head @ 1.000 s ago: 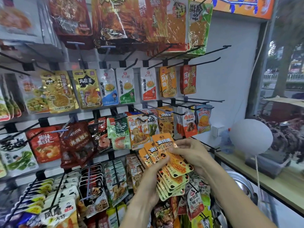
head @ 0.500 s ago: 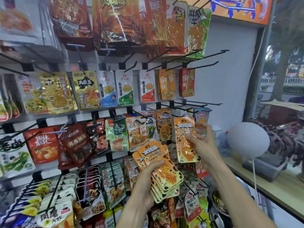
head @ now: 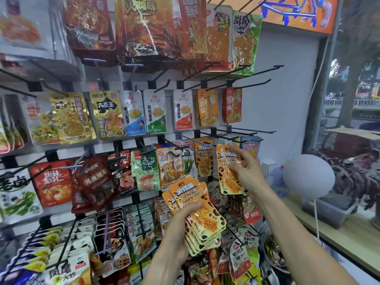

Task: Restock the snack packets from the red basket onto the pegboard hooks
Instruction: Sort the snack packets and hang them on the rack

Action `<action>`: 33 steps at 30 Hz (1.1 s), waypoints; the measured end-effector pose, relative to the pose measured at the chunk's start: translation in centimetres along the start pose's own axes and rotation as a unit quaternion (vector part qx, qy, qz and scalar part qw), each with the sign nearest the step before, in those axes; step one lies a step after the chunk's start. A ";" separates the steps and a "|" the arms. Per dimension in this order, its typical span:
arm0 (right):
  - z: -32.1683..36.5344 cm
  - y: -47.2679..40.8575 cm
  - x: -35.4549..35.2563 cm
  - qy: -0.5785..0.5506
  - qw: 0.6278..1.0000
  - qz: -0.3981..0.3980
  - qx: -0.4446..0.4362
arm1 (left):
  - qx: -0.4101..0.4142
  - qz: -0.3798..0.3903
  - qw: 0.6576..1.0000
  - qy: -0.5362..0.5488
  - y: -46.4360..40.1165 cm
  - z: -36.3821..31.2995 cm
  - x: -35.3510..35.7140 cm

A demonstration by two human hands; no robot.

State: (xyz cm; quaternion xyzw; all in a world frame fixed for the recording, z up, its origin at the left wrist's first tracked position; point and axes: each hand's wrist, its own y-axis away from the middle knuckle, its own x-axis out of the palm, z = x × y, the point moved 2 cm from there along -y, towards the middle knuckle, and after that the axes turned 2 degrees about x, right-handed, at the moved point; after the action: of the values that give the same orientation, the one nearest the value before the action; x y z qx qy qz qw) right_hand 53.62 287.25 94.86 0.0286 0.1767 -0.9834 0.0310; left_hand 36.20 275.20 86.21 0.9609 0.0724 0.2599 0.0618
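Pinching a single glossy orange snack packet (head: 229,169) by its right edge, the fingers (head: 236,166) of the right hand (head: 245,171) hold it upright against the pegboard, its top just below a black wire hook (head: 236,132) in the right-hand column. The left hand (head: 183,229), lower and nearer the camera, grips a fanned stack of matching orange packets (head: 197,212), thumb curled across the front and the other digits hidden behind. Rows of hanging foil packets fill the white pegboard wall (head: 283,103) around both hands. To the right, a white round balloon (head: 308,176) stands above a pale wooden worktop (head: 349,241).
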 end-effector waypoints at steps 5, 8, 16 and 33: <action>-0.3 -0.3 -0.1 0.012 1.000 -0.006 -0.002 | -0.002 0.002 1.000 -0.001 -0.4 0.2 -0.2; -0.3 -0.5 0.3 0.023 1.000 -0.003 -0.012 | -0.001 0.002 1.000 -0.008 -0.3 0.1 -0.2; 0.1 -0.5 0.2 0.065 0.997 -0.025 -0.018 | -0.004 0.001 1.000 -0.003 0.1 -0.3 -0.2; -0.8 -5.8 4.3 0.140 0.989 0.020 0.051 | 0.005 0.005 1.000 0.002 -0.3 -0.4 -0.4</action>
State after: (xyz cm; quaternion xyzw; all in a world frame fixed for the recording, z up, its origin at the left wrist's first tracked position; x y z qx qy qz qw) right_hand 48.94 292.74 95.84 0.1706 0.1279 -0.9767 0.0244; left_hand 35.64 275.45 86.30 0.9611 0.0688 0.2618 0.0557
